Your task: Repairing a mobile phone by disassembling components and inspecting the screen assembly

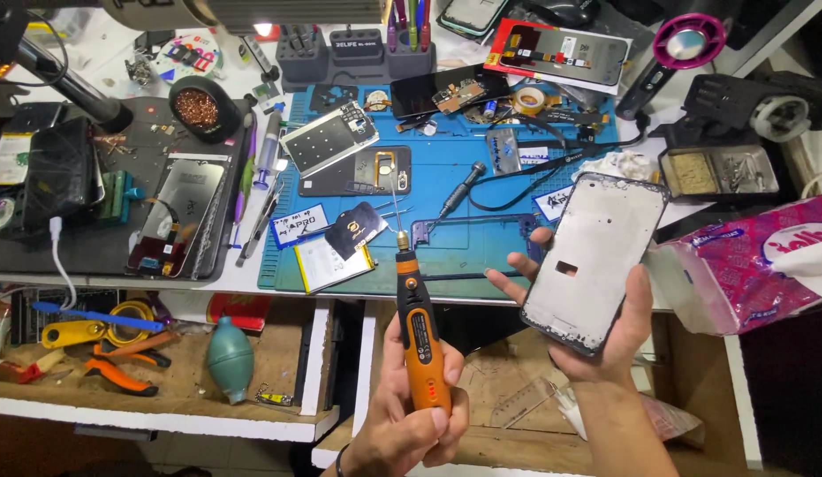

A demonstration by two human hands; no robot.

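Nearest the camera, the left hand [411, 424] has its fingers clamped around an orange rotary tool [418, 331], held upright with its thin bit pointing away. Just beside it, the right hand [596, 340] grips a phone frame [596, 261] from beneath (fingers wrapped on both edges), tilted above the counter [252, 281] edge. Beyond lies a blue mat [464, 238] strewn with phone parts.
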